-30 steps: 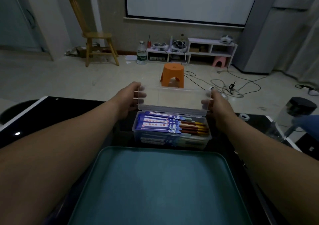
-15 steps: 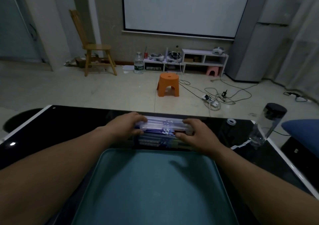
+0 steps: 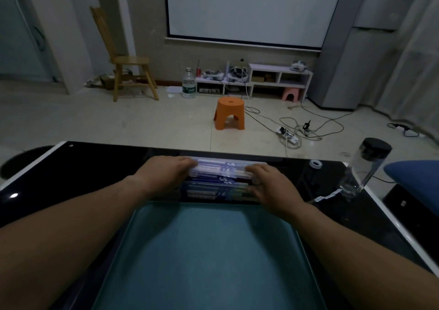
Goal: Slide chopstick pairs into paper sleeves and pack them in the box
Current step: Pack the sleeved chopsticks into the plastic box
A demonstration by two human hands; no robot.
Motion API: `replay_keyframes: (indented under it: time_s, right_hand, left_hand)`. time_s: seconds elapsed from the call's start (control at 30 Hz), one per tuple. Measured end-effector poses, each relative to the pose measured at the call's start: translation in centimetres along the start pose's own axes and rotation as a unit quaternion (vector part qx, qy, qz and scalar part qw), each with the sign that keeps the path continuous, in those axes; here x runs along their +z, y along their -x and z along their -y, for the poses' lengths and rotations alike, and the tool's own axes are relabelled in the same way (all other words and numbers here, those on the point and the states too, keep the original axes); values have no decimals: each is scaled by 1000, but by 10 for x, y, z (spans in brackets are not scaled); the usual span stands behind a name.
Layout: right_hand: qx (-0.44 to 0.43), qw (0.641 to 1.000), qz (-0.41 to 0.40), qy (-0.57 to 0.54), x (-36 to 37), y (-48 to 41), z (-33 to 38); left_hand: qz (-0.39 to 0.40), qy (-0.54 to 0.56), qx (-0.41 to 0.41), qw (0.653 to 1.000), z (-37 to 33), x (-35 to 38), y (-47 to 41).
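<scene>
Two bare forearms reach across a teal tray (image 3: 209, 250) to a clear plastic box (image 3: 221, 179) at the far middle of the desk (image 3: 95, 162), touching the tray's far edge. The left hand (image 3: 166, 171) covers the lid's left end and the right hand (image 3: 273, 186) its right end. The fingers (image 3: 255, 170) of both lie fairly flat, pressing down and holding nothing. Blue-sleeved chopsticks (image 3: 209, 188) show through the box's front wall, stacked almost to the lid.

The main risk, as a judgement, is that the lid does not seat. The stack looks full, so a raised sleeve could be creased or trapped at the rim. Uneven pressure might also close one end and leave the other up. The glossy desk could let the box slip toward the far edge.

The desk is black and shiny with a pale border. A clear bottle (image 3: 363, 167) with a black cap stands near its right edge, and a tape roll (image 3: 315, 163) lies beside that.

Beyond is a dim room with a tiled floor. It holds a big projection screen (image 3: 254, 7), a wooden chair (image 3: 126, 60), a low white shelf (image 3: 261, 79), an orange stool (image 3: 229, 112) and loose cables (image 3: 297, 131).
</scene>
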State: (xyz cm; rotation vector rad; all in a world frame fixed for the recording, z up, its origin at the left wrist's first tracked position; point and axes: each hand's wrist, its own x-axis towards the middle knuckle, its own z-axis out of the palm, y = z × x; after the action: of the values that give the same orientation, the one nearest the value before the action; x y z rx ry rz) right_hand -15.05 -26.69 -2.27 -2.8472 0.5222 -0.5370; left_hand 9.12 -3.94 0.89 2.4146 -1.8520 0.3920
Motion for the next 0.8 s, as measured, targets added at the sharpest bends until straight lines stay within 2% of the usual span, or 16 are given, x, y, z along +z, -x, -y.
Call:
replay_keyframes:
  time_s: [0.13, 0.3, 0.4, 0.53, 0.6, 0.7, 0.8]
  right_hand:
    - [-19, 999, 22, 26, -1, 1, -3]
    - [-47, 995, 43, 72, -3, 2, 1]
    - [-51, 992, 41, 108, 1, 4, 3]
    - [-26, 990, 27, 133, 17, 15, 5]
    - [-6, 991, 26, 128, 27, 20, 5]
    - [16, 992, 45, 116, 28, 22, 6]
    - [21, 995, 2, 93, 13, 7, 11]
  left_hand:
    - [37, -45, 68, 996, 11, 0, -2]
    - [93, -73, 72, 990, 6, -6, -6]
    - [90, -105, 52, 989, -6, 4, 2]
    - [96, -106, -39, 989, -27, 31, 20]
    - [94, -100, -57, 989, -33, 38, 24]
    - [106, -64, -48, 991, -34, 37, 24]
    - [75, -2, -61, 995, -25, 16, 7]
